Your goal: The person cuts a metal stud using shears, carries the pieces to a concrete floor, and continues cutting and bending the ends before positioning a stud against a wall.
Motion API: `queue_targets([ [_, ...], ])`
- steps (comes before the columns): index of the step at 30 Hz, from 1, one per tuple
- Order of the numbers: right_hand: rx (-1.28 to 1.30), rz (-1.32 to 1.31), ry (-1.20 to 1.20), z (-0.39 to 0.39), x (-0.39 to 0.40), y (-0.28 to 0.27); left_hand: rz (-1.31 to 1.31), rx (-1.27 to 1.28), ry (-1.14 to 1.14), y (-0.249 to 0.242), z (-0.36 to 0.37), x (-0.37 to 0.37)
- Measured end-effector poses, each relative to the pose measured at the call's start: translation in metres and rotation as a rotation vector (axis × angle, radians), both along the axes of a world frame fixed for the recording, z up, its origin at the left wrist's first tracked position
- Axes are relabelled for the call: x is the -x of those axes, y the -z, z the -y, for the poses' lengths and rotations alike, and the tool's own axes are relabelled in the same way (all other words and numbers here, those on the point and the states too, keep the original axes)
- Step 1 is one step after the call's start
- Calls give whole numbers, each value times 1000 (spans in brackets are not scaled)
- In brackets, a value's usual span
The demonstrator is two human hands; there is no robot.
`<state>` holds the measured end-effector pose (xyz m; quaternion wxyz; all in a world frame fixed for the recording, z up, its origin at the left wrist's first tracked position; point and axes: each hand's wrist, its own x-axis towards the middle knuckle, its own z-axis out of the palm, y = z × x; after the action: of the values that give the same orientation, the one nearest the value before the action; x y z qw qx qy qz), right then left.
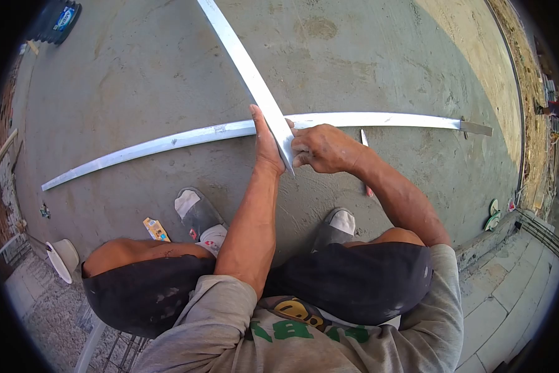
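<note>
A long silvery metal bar slants from the top of the view down to between my hands. My left hand grips it near its close end, thumb up along the left side. My right hand has its fingers curled against the right edge of that same end; whether a small thing is in them is hidden. Under this bar, a second silvery bar lies crosswise on the grey floor, with a dull flat metal piece at its right end. Beyond my right wrist shows a thin pale blade-like tool, its reddish end past my forearm.
Smooth grey concrete surrounds me. By my left foot lies a yellow packet. A white bowl-like container is at the left, a large dark bottle at the far left. Green sandals lie at the right, near paving.
</note>
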<state>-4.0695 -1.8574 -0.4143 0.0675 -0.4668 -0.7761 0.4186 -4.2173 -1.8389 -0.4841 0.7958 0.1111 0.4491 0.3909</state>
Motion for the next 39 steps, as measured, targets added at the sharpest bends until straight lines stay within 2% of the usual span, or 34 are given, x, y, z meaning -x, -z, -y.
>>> queue_targets([
  [3, 71, 91, -13, -4, 3, -2, 62, 66, 3, 2, -2, 3],
  [6, -10, -46, 85, 6, -5, 6, -18, 115, -47, -9, 0, -7],
  [9, 141, -251, 254, 14, -17, 0, -9, 22, -65, -1, -3, -9],
  [10, 269, -333, 408, 21, -21, 2, 91, 53, 3, 3, -4, -3],
  [13, 234, -377, 779, 46, -27, 7, 96, -16, 49, 3, -3, 1],
  [14, 277, -340, 781, 57, -30, 18, 95, 48, -11, 3, -5, -2],
  [17, 163, -287, 649, 79, -22, 27, 191, 40, 42, -1, -6, -3],
  [18, 42, -225, 548, 82, -17, 26, 193, 44, 30, 0, -7, -3],
  [21, -285, -17, 492, 86, 0, 21, 221, 57, 6, 2, -6, -5],
  [23, -359, 10, 457, 83, 2, 19, 272, 58, 3, 4, -5, -1],
  [27, -529, 21, 340, 79, 4, 16, 555, 73, 18, 15, -5, 7],
  [28, -551, 33, 324, 78, 4, 17, 680, -14, 55, 17, -5, 8],
  [31, -606, 72, 287, 77, 5, 18, 650, -16, 44, 17, -5, 7],
  [36, -592, 98, 314, 75, -2, 16, 400, 14, -4, -4, -6, -7],
  [39, -411, 147, 430, 80, -4, 16, 248, 5, 5, -13, -3, -14],
])
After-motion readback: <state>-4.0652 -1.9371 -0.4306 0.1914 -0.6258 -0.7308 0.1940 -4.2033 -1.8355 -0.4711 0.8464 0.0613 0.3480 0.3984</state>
